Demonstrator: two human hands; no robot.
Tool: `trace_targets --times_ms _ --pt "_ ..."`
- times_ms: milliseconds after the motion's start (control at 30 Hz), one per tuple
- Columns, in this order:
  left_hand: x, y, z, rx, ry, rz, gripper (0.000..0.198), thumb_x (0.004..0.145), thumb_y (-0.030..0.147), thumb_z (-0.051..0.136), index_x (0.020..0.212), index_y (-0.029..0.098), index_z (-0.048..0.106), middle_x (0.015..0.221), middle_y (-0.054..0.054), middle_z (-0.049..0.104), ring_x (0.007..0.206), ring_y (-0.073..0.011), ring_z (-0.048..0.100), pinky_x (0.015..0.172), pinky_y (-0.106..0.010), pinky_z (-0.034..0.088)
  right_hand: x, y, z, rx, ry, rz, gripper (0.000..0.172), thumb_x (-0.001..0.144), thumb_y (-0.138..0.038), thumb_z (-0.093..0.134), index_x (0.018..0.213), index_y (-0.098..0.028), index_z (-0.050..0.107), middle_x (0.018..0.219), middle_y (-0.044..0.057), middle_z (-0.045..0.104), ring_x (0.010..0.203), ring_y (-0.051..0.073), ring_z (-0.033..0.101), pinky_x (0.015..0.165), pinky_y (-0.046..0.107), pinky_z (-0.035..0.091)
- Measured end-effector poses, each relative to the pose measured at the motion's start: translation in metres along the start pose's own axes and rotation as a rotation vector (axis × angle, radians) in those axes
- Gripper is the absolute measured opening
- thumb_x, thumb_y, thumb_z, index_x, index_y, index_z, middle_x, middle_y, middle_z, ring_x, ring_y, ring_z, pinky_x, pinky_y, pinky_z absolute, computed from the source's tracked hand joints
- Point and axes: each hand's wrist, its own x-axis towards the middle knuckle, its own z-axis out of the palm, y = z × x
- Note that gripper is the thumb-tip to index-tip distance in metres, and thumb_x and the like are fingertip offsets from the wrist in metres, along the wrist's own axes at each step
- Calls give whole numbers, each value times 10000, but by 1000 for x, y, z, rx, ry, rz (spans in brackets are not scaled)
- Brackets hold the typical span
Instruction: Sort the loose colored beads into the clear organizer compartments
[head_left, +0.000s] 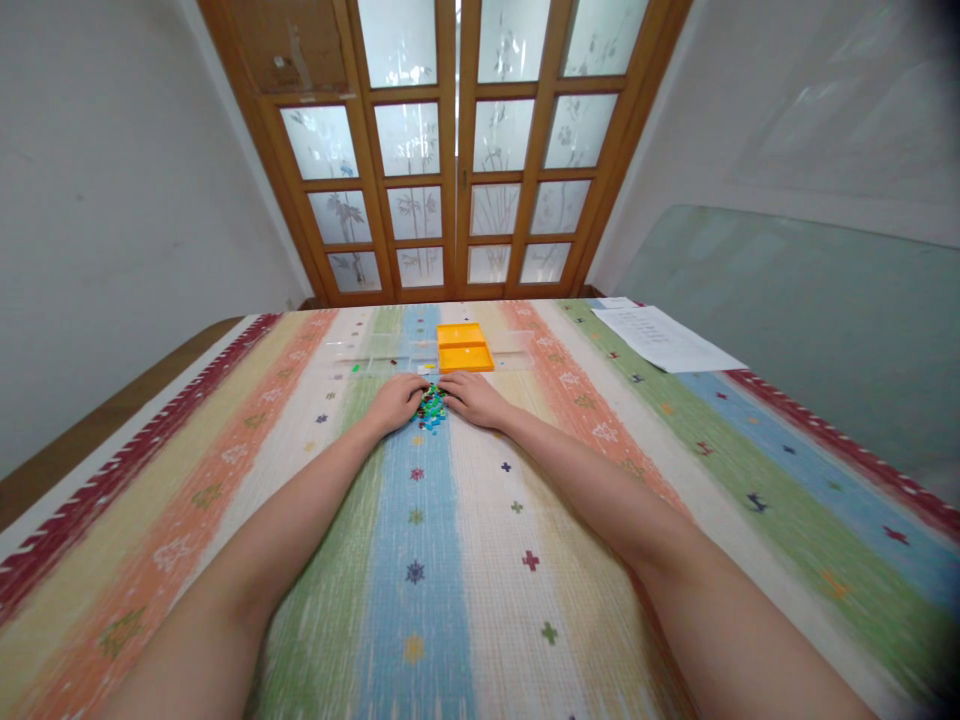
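A pile of small coloured pieces (431,408), mostly green, blue and dark red, lies on the striped tablecloth between both hands. At its left edge is my left hand (397,401), with the fingers curled and their tips drawn together; anything they hold is too small to make out. From the other side, my right hand (474,397) reaches the pile, its fingers stretched out low over the pieces. Just beyond the hands stands an open orange box (466,358) with its lid tilted back. A clear plastic tray (337,352) extends to the left of it, with a few tiny pieces in it.
White paper sheets (660,338) with printed lines lie at the far right of the table. The striped tablecloth (442,620) covers the tabletop. Beyond the far edge stand wooden doors (456,150) with glass panes. A pale green board (787,300) leans along the right wall.
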Motion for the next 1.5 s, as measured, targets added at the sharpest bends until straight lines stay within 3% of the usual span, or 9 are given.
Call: trace_targets --times_ms 233,400,567,800,933,1200,1400,1500 --pt "-1 -8 1 13 71 -97 359 947 213 491 1186 222 758 1263 -87 732 1202 -269 636 1124 -447 457 1 1 -3 42 13 -18 305 1060 -300 493 1226 -233 740 1241 76 739 1174 243 645 1065 400 448" --pt "-2 -12 3 -67 -10 -32 396 993 266 454 1284 223 718 1278 -68 735 1202 -249 646 1136 -434 453 -4 4 -11 42 101 118 287 1062 -299 502 1159 -207 757 1153 90 759 1092 235 664 985 358 468" --pt "-3 -23 1 -140 80 -102 469 985 212 413 1390 218 650 1237 -54 750 1160 -221 669 1101 -402 484 -8 12 -17 24 117 225 254 1044 -256 530 1105 -188 767 1130 93 765 1070 228 670 958 337 470" --pt "-9 -45 -16 -3 134 -178 389 837 105 490 1085 201 775 1071 -70 767 1010 -250 684 999 -413 520 -8 13 -18 34 81 235 220 1028 -251 565 1097 -209 769 1126 78 766 1070 218 668 945 316 458" --pt "-11 -47 -24 -17 67 -105 339 782 113 548 1013 203 779 1002 -58 756 943 -237 667 938 -393 526 -8 11 -19 30 74 240 229 1025 -250 557 1088 -203 773 1111 76 770 1057 219 671 927 309 456" --pt "-12 -29 -31 -47 -41 60 195 820 219 622 935 228 780 996 -53 708 1006 -232 635 977 -380 496 -8 8 -21 32 72 229 235 1025 -257 551 1044 -208 780 1080 70 772 1022 216 672 899 299 447" --pt "-12 -29 -31 -73 -45 67 147 848 279 644 895 229 774 974 -54 709 998 -231 638 968 -371 490 -8 8 -21 24 65 227 228 1023 -254 554 1026 -213 778 1060 65 771 1007 213 667 880 291 438" --pt "-11 -32 -28 -119 -14 2 153 849 299 647 895 218 768 930 -48 725 911 -214 649 890 -348 506 -8 8 -20 21 75 215 230 1024 -257 551 1021 -210 777 1051 64 771 993 213 667 868 291 435"
